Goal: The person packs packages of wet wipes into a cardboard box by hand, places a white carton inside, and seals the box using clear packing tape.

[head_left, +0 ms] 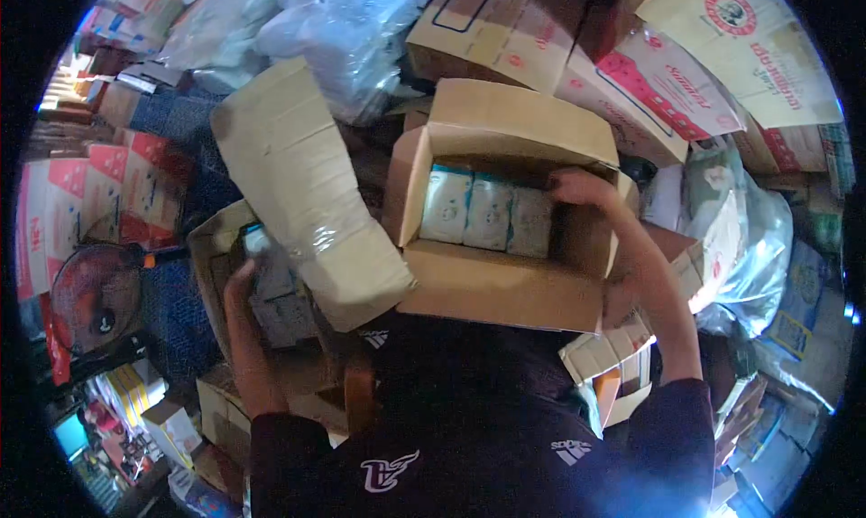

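While my right hand (574, 188) reaches into the right carton (405, 189) at its row of packs (490, 211), my left hand (240, 280) is at the left carton (206, 264); whether either grasps anything, I cannot tell. Keeping wrists off the back flap (519, 112) seems wise: room shows right of the row, but taped cardboard (307, 193) crowds my left.

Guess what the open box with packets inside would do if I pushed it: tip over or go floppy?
The open box might keep its shape, since its cardboard doesn't look crushed. Its flaps would probably wobble, because they're spread open. Tipping seems less likely with those packets inside to weigh it down.
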The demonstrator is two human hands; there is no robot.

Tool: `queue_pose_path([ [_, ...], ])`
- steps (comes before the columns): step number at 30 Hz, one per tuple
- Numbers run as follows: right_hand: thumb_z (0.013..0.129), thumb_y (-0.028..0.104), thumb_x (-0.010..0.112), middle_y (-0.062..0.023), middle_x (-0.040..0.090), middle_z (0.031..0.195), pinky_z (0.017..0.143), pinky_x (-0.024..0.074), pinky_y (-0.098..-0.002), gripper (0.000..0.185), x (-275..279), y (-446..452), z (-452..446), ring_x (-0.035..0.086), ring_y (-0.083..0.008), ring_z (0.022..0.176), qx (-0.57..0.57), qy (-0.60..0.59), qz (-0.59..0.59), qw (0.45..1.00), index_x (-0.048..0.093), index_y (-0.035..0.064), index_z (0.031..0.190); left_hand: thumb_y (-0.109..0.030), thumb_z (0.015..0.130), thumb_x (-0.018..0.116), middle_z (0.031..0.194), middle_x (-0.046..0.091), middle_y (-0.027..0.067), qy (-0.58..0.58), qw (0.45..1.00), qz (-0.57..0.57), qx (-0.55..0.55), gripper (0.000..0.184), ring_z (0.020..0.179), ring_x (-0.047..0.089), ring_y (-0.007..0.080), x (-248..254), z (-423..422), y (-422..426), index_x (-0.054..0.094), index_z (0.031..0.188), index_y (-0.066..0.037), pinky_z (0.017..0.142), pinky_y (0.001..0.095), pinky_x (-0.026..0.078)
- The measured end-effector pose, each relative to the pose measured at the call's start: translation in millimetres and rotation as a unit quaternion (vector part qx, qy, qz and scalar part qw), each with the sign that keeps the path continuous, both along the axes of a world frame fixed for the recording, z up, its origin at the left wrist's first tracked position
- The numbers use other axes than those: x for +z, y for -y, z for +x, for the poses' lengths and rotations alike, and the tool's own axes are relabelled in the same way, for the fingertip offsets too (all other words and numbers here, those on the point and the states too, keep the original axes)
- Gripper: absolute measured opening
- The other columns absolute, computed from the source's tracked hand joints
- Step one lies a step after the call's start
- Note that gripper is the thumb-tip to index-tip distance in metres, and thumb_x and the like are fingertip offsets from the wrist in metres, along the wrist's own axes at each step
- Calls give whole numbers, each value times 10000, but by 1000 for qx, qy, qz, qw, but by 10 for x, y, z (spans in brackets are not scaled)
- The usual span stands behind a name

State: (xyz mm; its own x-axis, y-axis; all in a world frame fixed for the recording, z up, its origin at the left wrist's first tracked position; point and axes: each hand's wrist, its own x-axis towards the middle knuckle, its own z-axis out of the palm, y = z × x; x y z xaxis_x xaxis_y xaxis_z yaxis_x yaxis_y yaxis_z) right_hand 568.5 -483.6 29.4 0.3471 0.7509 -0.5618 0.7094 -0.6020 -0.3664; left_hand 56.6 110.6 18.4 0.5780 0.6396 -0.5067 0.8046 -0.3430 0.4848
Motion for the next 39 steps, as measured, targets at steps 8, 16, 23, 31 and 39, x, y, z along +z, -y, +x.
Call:
queue_pose_path([
  [8, 757, 509, 666, -234, 557, 1294, 1023, 414, -452, 696, -1193, -317, -80, 528, -371, 1207, 56, 17, -5, 998, 567, 28, 1251, -300, 931, 540, 742, 656, 224, -59, 936, 318, -139, 364, 658, 643, 407, 40, 36, 530, 657, 1085, 8, 598, 470, 519],
  [16, 591, 516, 783, -218, 669, 1102, 887, 505, -448, 673, -620, -545, -382, 639, -360, 1009, 8, 91, -48, 995, 709, 28, 1049, -321, 970, 550, 913, 677, 171, 268, 959, 68, 68, 400, 849, 658, 224, 1855, 1039, 1948, 621, 1161, 24, 789, 318, 492],
  [23, 576, 540, 797, -229, 667, 1101, 873, 514, -442, 747, -871, -467, -428, 652, -335, 984, 26, 38, -31, 998, 685, -4, 1076, -337, 975, 533, 977, 665, 179, 212, 961, 153, 91, 400, 881, 626, 305, 2202, 1625, 2197, 584, 1139, 25, 803, 373, 463],
  [31, 599, 533, 784, -233, 676, 1059, 823, 533, -445, 710, -568, -640, -442, 669, -350, 920, 130, 4, -106, 986, 680, -18, 1035, -292, 973, 546, 1245, 568, 249, 249, 952, 100, 146, 509, 1161, 548, 352, 2067, 1622, 2486, 462, 1337, 54, 977, 410, 422],
  [39, 642, 446, 761, -204, 637, 879, 748, 506, -478, 565, 1271, -359, -735, 621, -427, 865, 78, 63, 80, 992, 615, -8, 946, -48, 872, 623, 1251, 562, 198, 417, 888, 187, 58, 459, 1175, 545, 285, 2329, 1566, 2804, 498, 1309, 19, 985, 376, 422],
])
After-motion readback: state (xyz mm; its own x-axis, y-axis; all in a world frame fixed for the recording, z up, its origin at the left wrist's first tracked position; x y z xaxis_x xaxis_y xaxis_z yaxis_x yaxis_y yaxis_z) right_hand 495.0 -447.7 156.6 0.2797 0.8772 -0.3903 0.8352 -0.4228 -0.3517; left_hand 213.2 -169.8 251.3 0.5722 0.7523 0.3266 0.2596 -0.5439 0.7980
